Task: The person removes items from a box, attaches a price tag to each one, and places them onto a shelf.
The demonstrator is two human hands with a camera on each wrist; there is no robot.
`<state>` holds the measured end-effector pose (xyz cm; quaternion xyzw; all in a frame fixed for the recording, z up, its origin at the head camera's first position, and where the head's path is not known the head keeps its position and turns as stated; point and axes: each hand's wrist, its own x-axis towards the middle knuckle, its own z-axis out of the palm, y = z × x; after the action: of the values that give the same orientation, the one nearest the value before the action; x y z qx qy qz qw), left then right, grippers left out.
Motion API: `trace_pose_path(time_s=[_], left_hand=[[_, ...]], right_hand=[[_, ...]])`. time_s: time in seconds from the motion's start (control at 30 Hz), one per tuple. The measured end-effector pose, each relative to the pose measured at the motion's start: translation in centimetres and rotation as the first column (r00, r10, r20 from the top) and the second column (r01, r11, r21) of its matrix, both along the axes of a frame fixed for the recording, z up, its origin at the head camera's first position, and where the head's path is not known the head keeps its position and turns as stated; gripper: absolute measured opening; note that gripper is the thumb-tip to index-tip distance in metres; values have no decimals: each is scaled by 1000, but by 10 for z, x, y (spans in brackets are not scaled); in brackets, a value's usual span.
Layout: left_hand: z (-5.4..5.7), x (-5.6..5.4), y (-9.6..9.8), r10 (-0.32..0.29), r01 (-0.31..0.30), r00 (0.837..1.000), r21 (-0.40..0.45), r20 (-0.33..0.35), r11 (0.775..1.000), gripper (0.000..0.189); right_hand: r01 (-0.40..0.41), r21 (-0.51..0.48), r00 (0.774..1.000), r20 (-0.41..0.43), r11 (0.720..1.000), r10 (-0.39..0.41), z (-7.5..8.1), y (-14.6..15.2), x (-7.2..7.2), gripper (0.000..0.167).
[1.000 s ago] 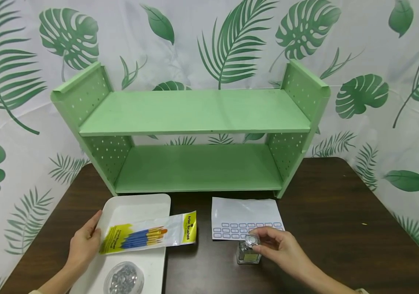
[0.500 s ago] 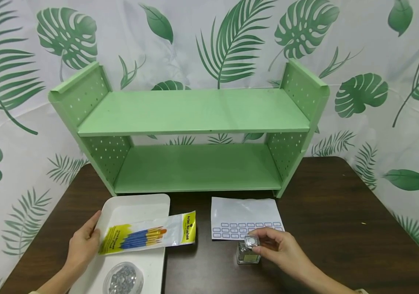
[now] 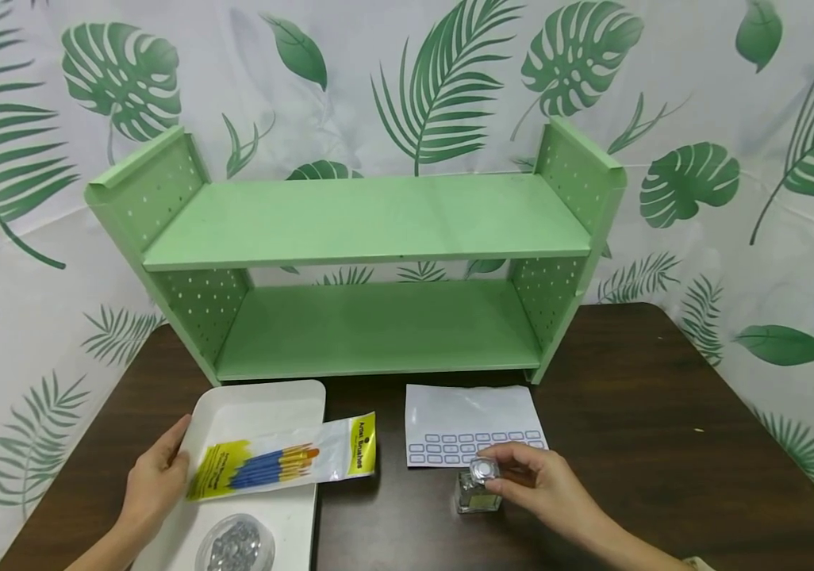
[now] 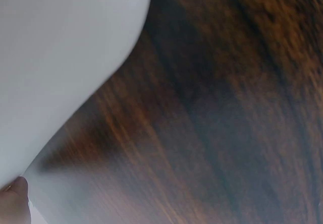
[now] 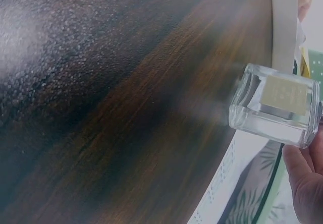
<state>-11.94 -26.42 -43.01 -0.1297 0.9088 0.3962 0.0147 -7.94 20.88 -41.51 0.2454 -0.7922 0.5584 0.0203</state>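
My right hand (image 3: 543, 484) pinches the top of a small square glass bottle (image 3: 478, 501) with a silvery cap and a pale yellowish label. In the right wrist view the clear bottle (image 5: 275, 105) shows its thick glass base, with the fingers at its cap end. At the left, my left hand (image 3: 153, 480) grips the long left edge of a white tray (image 3: 264, 396). Only a fingertip against the tray (image 4: 60, 57) appears in the left wrist view. On the tray lie a plastic pack of artist brushes (image 3: 282, 460) and a round clear container (image 3: 236, 546) of glassy pieces.
A green two-tier shelf (image 3: 371, 222) stands at the back of the dark wooden table (image 3: 628, 412). Just behind the bottle lies a white sheet (image 3: 474, 408) with blue-bordered labels. The brush pack overhangs the tray's right edge. A leaf-print cloth hangs behind.
Both hands keep their holds, and the bottle and tray stay in place. The whole head view has shifted slightly, so everything appears a little further left.
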Motion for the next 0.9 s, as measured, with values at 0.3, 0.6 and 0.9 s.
trace_pose_path(time_s=[0.3,0.6,0.9], left_hand=[[-1,0,0,-8,8,1000,15,2,1000,55],[0,0,1,-7,7,1000,10,-17,1000,54],[2,-1,0,3,-3,1000,13,13,1000,55]], right_hand=[[-3,-9,1000,27,1000,3,1,0,4,28],[-29,0,1000,7,1000,29,7,11,3,34],[420,222,899,30,880,-437,6,45,-47,26]])
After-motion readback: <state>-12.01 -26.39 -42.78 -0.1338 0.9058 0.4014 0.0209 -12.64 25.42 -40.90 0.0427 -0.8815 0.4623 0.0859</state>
